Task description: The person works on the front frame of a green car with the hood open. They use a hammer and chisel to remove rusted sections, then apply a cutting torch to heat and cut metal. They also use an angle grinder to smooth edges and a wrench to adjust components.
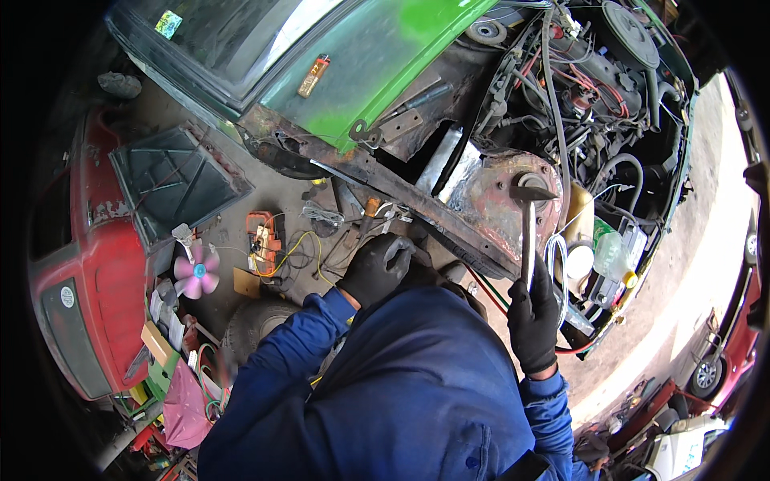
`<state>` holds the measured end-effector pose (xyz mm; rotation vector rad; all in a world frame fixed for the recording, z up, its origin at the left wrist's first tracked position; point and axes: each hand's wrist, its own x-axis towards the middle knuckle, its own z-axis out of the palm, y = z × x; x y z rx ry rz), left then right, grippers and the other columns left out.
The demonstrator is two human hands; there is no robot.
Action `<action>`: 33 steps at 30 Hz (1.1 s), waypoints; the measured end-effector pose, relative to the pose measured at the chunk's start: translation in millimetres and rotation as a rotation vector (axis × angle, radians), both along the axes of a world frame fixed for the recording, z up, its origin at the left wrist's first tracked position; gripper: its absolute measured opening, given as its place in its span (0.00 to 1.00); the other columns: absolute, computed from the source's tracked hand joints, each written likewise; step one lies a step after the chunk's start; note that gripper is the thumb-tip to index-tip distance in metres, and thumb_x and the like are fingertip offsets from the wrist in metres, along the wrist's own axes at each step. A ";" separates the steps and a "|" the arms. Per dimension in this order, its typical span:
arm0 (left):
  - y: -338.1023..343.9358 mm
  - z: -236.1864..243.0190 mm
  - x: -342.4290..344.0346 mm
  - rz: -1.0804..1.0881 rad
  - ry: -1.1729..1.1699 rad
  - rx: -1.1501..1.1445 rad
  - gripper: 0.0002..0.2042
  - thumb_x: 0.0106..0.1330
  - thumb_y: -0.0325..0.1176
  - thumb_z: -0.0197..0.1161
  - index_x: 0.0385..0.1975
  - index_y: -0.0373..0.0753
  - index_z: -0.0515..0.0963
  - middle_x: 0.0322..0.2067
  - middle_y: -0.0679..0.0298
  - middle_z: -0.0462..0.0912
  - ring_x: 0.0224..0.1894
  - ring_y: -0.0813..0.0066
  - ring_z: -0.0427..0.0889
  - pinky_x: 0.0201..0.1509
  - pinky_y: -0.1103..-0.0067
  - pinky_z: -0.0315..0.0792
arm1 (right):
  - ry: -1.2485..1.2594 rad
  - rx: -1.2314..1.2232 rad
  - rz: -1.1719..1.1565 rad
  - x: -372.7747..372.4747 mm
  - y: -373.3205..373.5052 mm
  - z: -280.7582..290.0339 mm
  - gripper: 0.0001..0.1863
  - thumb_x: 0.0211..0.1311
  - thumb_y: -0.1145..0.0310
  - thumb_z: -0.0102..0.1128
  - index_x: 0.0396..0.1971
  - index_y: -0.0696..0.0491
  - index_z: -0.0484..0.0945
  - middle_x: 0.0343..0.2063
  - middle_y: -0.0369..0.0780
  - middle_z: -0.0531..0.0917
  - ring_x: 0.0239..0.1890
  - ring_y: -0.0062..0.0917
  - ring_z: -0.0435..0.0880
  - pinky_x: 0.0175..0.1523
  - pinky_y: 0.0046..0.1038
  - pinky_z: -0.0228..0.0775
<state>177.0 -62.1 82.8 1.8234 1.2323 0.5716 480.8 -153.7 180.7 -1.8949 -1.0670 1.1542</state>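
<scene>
A hammer [529, 232] stands near the centre right of the frame, handle upright, its dark head resting against the rusty inner wing panel [489, 196] of the green car [377, 56]. The right hand [533, 317], black-gloved, is closed firmly round the lower end of the handle. The left hand [377, 268], also gloved, is curled shut just left of centre over the lower edge of the rusted sill [385, 180]; whether it grips anything besides that edge I cannot tell. To beat this metal well, I judge that short, square blows are wanted, with the left hand kept well clear of the striking face (rusted sheet tears easily). Above right lies the open engine bay [593, 96] with its hoses. At lower left are a pink fan [197, 272], an orange tool [263, 236] trailing yellow wire, and a red car body [96, 280].
</scene>
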 end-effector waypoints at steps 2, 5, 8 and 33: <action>10.9 1.3 -0.5 -0.017 -0.026 0.055 0.06 0.75 0.30 0.66 0.46 0.38 0.83 0.43 0.51 0.88 0.46 0.44 0.88 0.50 0.60 0.82 | 0.034 0.008 -0.019 -7.5 18.6 -3.5 0.32 0.84 0.68 0.56 0.83 0.59 0.63 0.61 0.52 0.85 0.56 0.31 0.84 0.63 0.33 0.76; 22.1 -0.3 -2.4 -0.036 -0.005 0.056 0.05 0.74 0.29 0.66 0.44 0.37 0.83 0.42 0.50 0.88 0.46 0.44 0.88 0.49 0.60 0.81 | 0.095 0.029 -0.055 -18.3 47.0 -12.5 0.33 0.86 0.66 0.56 0.84 0.55 0.62 0.47 0.48 0.89 0.40 0.27 0.84 0.49 0.35 0.80; 29.2 -6.5 -6.1 -0.047 -0.004 0.057 0.05 0.74 0.30 0.67 0.44 0.37 0.83 0.42 0.49 0.88 0.45 0.43 0.87 0.50 0.59 0.81 | -0.005 0.078 0.001 -27.5 72.8 -19.4 0.34 0.86 0.66 0.56 0.87 0.49 0.59 0.34 0.37 0.82 0.33 0.19 0.79 0.40 0.29 0.75; 52.4 -37.3 -31.4 -0.357 0.256 -0.237 0.10 0.76 0.35 0.62 0.50 0.40 0.86 0.47 0.52 0.90 0.52 0.46 0.88 0.58 0.58 0.81 | -0.055 0.082 -0.176 -31.4 61.6 -12.5 0.21 0.79 0.75 0.65 0.67 0.61 0.81 0.45 0.40 0.90 0.45 0.17 0.84 0.52 0.27 0.82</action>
